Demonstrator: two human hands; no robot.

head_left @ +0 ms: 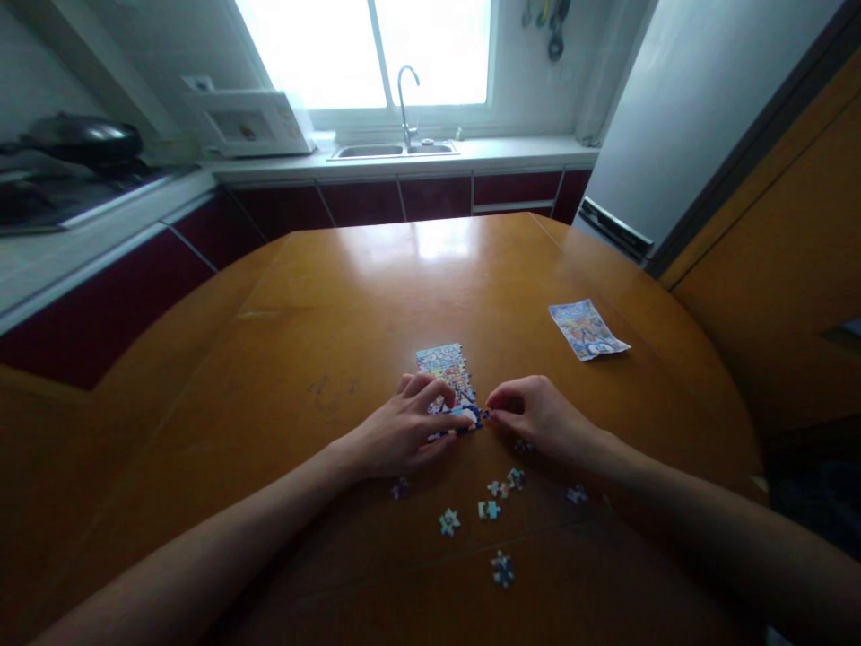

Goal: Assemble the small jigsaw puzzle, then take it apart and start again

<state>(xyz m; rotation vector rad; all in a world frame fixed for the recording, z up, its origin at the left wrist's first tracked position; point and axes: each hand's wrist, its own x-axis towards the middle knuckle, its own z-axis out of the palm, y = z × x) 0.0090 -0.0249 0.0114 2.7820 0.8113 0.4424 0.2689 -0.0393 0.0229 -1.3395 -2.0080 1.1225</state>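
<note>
A partly joined jigsaw puzzle [444,361] lies flat on the wooden table, its right edge jagged with tabs. My left hand [410,426] rests on its lower left part, fingers spread and covering some of it. Just off the lower right corner, my right hand [531,408] pinches a small dark puzzle piece [487,414] between thumb and forefinger. Loose puzzle pieces lie nearer to me, among them a bluish one [502,569], a pale green one [449,522] and a pair side by side [489,510].
A creased printed picture sheet [587,330] lies on the right of the round-ended wooden table [377,287]. Beyond the table are a counter with a sink [369,152], a white microwave [252,124] and a pan [84,136] on the stove. A fridge [700,99] stands at the right.
</note>
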